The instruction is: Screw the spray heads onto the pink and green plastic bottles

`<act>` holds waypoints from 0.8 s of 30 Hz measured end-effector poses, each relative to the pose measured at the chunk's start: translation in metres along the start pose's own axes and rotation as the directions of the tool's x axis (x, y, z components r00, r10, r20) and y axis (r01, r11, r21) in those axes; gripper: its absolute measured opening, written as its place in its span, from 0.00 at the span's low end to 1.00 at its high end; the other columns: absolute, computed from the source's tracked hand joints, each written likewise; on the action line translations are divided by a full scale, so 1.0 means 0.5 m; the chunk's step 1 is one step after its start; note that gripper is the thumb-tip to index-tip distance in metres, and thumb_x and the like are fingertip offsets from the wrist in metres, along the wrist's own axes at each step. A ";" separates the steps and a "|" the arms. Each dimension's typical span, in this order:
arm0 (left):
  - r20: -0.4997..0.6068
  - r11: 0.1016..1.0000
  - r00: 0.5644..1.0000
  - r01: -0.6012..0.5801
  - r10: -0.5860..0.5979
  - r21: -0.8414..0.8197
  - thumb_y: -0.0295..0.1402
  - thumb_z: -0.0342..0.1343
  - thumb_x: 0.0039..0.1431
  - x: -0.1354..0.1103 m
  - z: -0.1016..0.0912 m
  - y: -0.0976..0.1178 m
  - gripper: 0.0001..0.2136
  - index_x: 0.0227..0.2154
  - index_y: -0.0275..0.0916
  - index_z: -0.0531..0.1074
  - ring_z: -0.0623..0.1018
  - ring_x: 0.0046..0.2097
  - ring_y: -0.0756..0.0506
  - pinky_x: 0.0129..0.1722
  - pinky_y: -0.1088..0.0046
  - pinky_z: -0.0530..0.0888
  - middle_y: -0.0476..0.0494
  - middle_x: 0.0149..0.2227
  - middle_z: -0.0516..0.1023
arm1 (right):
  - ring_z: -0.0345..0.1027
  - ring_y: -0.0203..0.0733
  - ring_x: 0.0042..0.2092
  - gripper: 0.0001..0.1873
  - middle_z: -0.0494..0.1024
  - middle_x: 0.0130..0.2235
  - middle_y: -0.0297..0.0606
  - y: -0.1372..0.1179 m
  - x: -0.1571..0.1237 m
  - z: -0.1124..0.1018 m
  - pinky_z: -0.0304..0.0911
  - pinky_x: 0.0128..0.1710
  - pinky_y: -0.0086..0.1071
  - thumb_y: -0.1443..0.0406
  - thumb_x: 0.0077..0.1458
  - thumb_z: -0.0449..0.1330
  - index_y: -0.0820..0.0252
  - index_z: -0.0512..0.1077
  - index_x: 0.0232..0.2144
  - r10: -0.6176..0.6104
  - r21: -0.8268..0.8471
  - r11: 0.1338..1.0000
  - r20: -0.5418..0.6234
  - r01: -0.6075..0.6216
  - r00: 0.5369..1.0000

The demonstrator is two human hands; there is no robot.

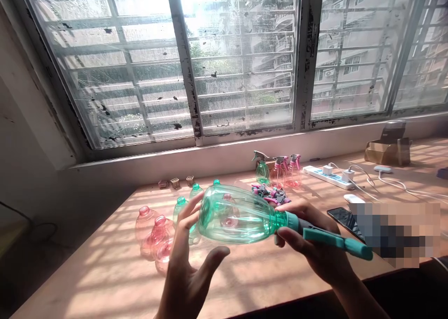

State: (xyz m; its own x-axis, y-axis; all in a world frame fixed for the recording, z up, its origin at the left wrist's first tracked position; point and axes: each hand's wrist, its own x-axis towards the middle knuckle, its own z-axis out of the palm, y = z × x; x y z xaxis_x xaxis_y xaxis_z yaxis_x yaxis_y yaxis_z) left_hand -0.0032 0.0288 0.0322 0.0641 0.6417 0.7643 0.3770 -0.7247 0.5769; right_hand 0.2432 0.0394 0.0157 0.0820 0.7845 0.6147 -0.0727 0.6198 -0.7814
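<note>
A transparent green spray bottle (238,216) lies sideways in the air above the table, its base to the left and its teal trigger sprayer head (336,242) to the right. My right hand (325,263) is closed around the neck and collar, where the head meets the bottle. Beside the base is my left hand (191,272), thumb and fingers spread apart. Its fingertips are at or just behind the base; contact is unclear. Behind them, several pink bottles (159,235) and green bottles (180,209) without heads stand on the table.
A pile of loose trigger heads (271,194) lies beyond the held bottle. Three bottles with heads, one a green spray bottle (262,172), stand by the wall. To the right are a power strip (329,176) with cables, a phone (345,221) and a cardboard box (388,152).
</note>
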 end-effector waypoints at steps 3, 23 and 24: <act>-0.022 0.993 0.997 0.073 -0.075 -0.088 0.44 0.60 0.70 -0.002 -0.003 -0.002 0.15 0.55 0.50 0.72 0.64 0.72 0.31 0.71 0.42 0.60 0.40 0.70 0.65 | 0.74 0.42 0.24 0.13 0.81 0.24 0.31 0.006 -0.007 -0.006 0.67 0.21 0.30 0.59 0.52 0.76 0.52 0.79 0.38 -0.040 -0.116 0.992 -0.003 0.039 0.999; 0.037 0.991 0.992 0.121 -0.119 -0.060 0.47 0.55 0.72 0.010 -0.011 -0.013 0.18 0.60 0.51 0.71 0.58 0.74 0.29 0.72 0.37 0.53 0.40 0.71 0.66 | 0.75 0.42 0.23 0.12 0.83 0.25 0.28 0.004 -0.013 0.004 0.69 0.24 0.33 0.63 0.54 0.74 0.47 0.78 0.40 -0.203 -0.253 0.947 0.004 0.197 0.979; 0.039 0.991 0.993 0.116 -0.114 -0.064 0.46 0.56 0.72 0.011 -0.011 -0.013 0.16 0.59 0.51 0.72 0.58 0.74 0.29 0.72 0.38 0.54 0.41 0.70 0.66 | 0.75 0.41 0.23 0.12 0.82 0.25 0.28 0.005 -0.012 0.006 0.69 0.23 0.32 0.62 0.55 0.74 0.47 0.78 0.40 -0.184 -0.222 0.958 0.000 0.179 0.983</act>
State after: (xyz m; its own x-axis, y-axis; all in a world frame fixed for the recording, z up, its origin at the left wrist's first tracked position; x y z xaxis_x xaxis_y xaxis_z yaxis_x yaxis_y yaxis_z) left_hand -0.0103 0.0356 0.0340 0.0572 0.7292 0.6819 0.3220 -0.6600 0.6788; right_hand 0.2397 0.0360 0.0104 0.0937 0.6573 0.7477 0.1655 0.7303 -0.6628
